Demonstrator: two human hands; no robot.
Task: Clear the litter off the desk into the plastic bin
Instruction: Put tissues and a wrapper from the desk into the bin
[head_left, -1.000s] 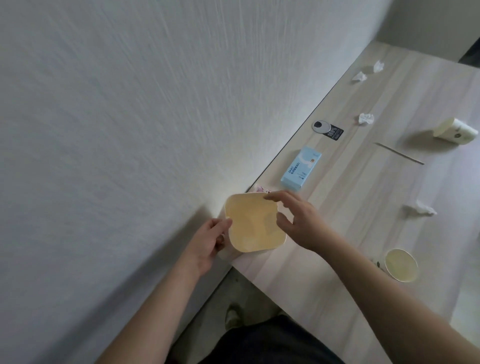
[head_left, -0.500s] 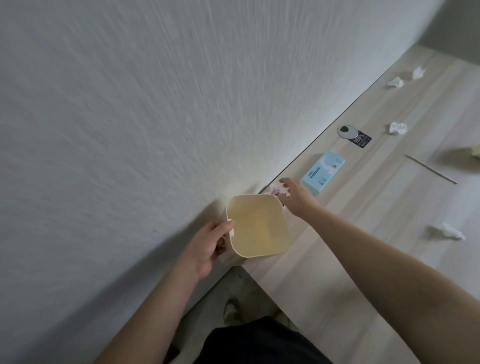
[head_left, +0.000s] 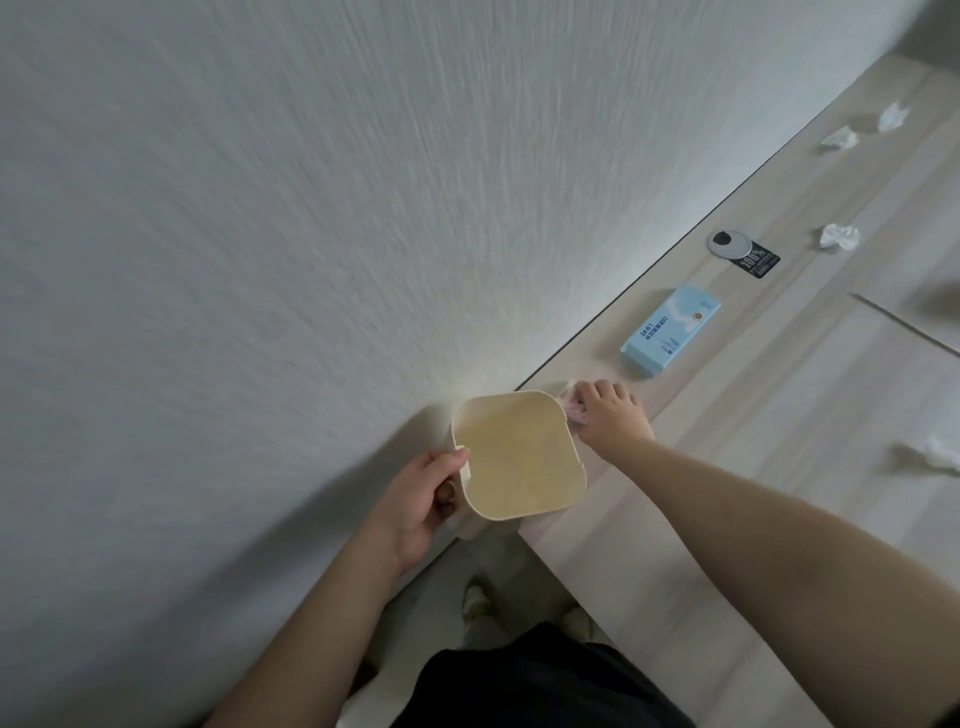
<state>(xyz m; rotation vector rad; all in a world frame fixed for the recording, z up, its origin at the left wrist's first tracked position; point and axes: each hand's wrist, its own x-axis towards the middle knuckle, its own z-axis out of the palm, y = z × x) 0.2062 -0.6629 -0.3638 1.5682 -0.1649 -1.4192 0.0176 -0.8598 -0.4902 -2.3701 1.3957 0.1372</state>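
1. The left hand grips the left rim of the cream plastic bin, which stands upright, mouth up, at the surface's near-left corner.
2. The right hand pinches a pink wrapper just beyond the bin.
3. Farther right, a blue box lies with its long axis along the wall edge; crumpled tissues lie beyond.

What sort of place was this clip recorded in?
Probably a home or small office room: a long wood-grain desk set against a textured pale wall, with a round cable grommet in its top. Crumpled tissues and a blue packet lie on it.
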